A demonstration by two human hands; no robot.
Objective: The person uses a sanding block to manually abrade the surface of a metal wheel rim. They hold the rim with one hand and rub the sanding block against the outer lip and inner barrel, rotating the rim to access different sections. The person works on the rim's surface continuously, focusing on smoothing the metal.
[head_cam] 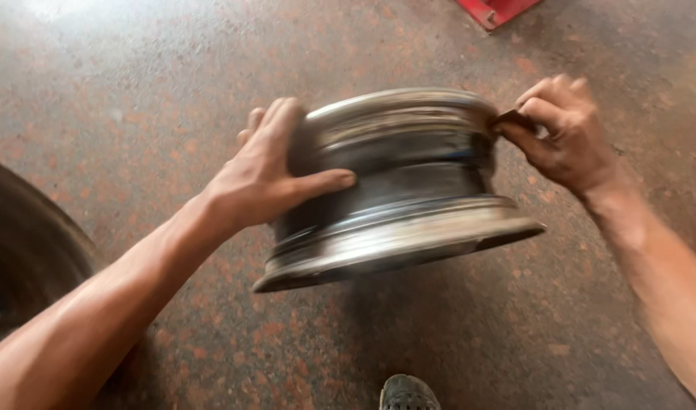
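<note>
A bare metal wheel rim [397, 190], grey and worn, is held up on its edge above a speckled reddish stone floor [158, 91]. My left hand [268, 171] grips the rim's left side, thumb laid across the barrel and fingers behind the far flange. My right hand [564, 133] is at the rim's upper right edge, fingers pinched on a small dark piece [513, 120] pressed against the flange; what the piece is cannot be told. The picture is slightly blurred from motion.
A dark curved tyre [22, 243] lies at the left edge. A red metal object [494, 9] shows at the top edge. The toe of a grey shoe [409, 393] is at the bottom, below the rim.
</note>
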